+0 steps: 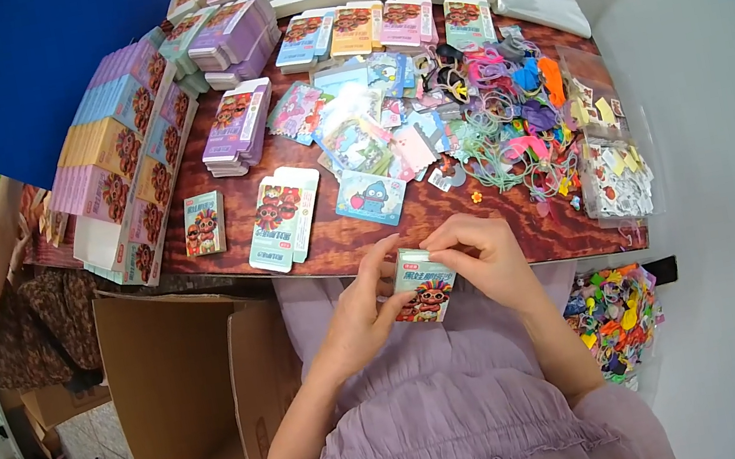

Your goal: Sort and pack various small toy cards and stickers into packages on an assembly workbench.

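Observation:
In front of my lap I hold a small pale green card box (427, 295) printed with colourful cartoon figures. My left hand (365, 303) grips its left side, thumb across the front. The fingers of my right hand (481, 254) pinch at its top edge, where a flap seems to be; how far it is closed I cannot tell. Just beyond, on the table (237, 263), lie a flattened green box (284, 219) and a small made-up box (204, 224). A blue-edged cartoon card (372, 198) lies near my fingers, at the front of a loose card pile (371, 132).
Stacked boxes fill a long white tray (102, 240) at left, with purple flat boxes (238, 125) beside it. Tangled colourful cords and trinkets (505, 119) lie at right, near bags of small pieces (616, 173). An open carton (174, 379) stands at my left; another person (11, 308) is beyond.

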`<action>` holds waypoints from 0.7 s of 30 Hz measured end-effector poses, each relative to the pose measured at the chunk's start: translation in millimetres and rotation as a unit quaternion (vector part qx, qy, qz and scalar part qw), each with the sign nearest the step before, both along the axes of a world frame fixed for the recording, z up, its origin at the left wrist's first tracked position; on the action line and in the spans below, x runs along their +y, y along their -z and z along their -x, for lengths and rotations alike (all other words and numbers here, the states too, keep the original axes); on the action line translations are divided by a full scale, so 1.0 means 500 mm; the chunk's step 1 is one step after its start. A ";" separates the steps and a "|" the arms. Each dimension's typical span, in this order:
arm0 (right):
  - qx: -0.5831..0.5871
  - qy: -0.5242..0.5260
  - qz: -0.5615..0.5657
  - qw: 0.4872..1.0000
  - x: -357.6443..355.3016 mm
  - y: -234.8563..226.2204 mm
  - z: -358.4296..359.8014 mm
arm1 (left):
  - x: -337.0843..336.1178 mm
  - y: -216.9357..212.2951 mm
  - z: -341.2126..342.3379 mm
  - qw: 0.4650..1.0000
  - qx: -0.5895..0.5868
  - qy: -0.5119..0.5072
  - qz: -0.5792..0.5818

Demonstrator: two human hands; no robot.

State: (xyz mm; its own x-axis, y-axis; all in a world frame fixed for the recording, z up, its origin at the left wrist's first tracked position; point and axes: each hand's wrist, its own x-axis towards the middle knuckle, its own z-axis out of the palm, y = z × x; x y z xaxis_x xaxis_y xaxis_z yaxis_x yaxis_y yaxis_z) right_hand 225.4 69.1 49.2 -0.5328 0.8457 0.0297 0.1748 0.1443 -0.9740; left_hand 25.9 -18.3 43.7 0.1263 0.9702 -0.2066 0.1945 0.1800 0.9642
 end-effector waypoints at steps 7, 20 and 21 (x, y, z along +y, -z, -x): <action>-0.020 -0.017 -0.129 0.991 -0.025 -0.002 -0.018 | -0.005 0.010 -0.006 0.996 0.031 0.014 -0.081; 0.092 0.099 -0.056 0.989 -0.109 0.052 -0.014 | -0.012 0.023 -0.017 0.993 0.023 0.045 -0.104; 0.092 0.100 -0.057 0.989 -0.114 0.058 -0.017 | -0.014 0.023 -0.019 0.993 0.022 0.046 -0.105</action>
